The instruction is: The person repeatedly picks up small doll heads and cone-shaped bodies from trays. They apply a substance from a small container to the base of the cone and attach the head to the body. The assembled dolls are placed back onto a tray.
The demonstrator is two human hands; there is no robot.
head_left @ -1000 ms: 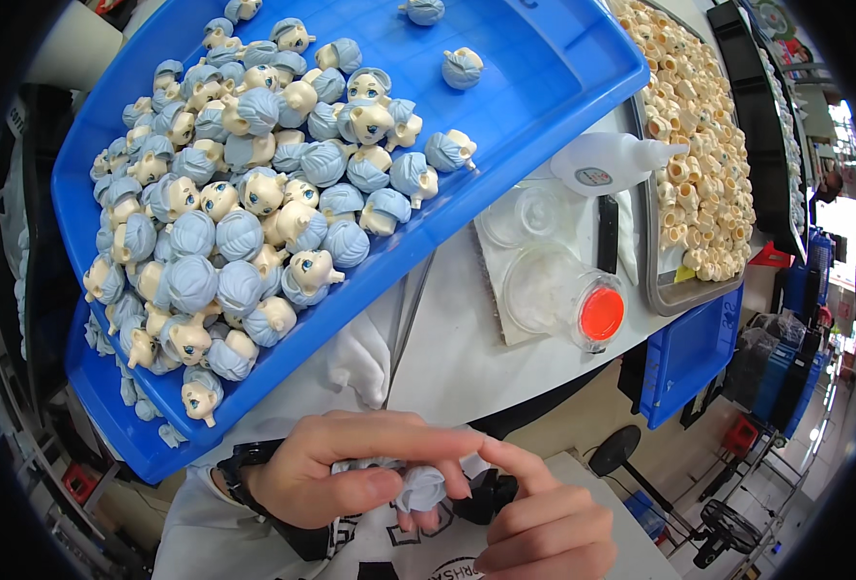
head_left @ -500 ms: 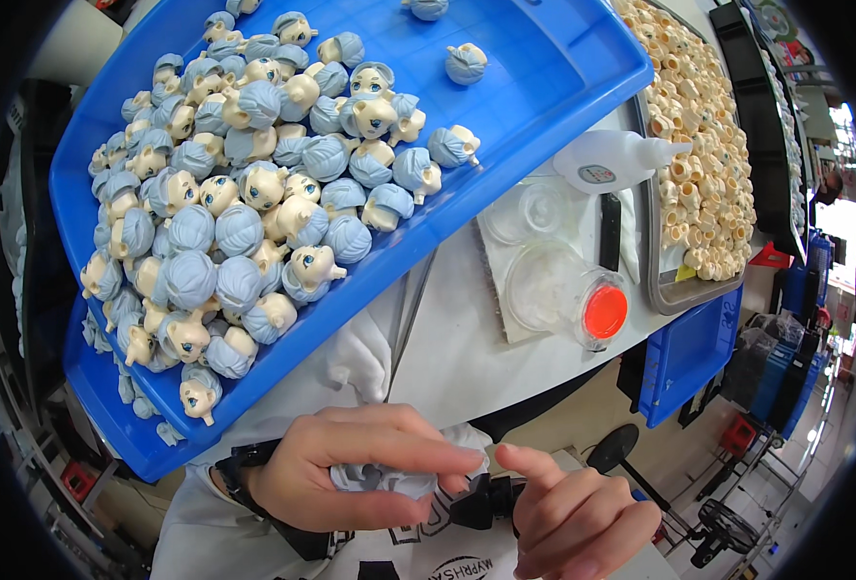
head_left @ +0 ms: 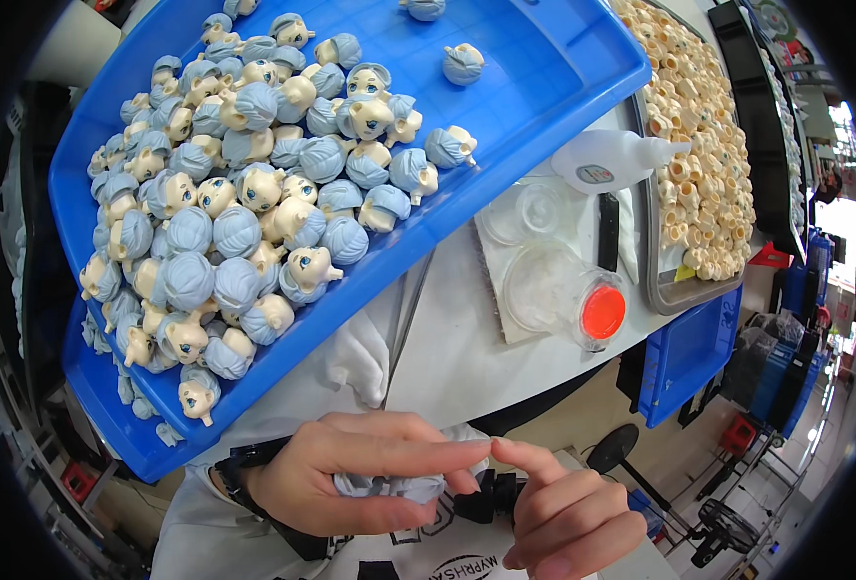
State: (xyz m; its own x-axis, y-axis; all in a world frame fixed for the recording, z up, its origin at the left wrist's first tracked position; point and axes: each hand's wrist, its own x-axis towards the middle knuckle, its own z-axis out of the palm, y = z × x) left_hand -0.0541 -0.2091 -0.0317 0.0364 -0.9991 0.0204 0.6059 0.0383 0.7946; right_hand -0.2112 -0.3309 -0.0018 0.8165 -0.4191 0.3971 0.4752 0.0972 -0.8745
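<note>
My left hand (head_left: 360, 474) is closed round a light-blue doll hair piece (head_left: 394, 486), pinching it between thumb and fingers low in front of my shirt. Its far side is hidden by the fingers. My right hand (head_left: 573, 507) is beside it, index finger stretched out and its tip touching the left index fingertip. The other right fingers are loosely bent, and I see nothing in them. Beyond the left hand, a big blue tray (head_left: 505, 126) bears a heap of doll heads (head_left: 238, 232) with light-blue hair and painted eyes.
Under the big tray, another blue tray (head_left: 109, 425) has small light-blue pieces. On the white table (head_left: 447, 329) stand a white squeeze bottle (head_left: 602, 159), clear round containers (head_left: 539, 280) and a jar with a red lid (head_left: 603, 312). A metal tray (head_left: 684, 295) of cream-coloured hollow parts is at right.
My right index finger has moved left and now meets the left index fingertip. The left fingers have straightened slightly over the hair piece, which has turned a little.
</note>
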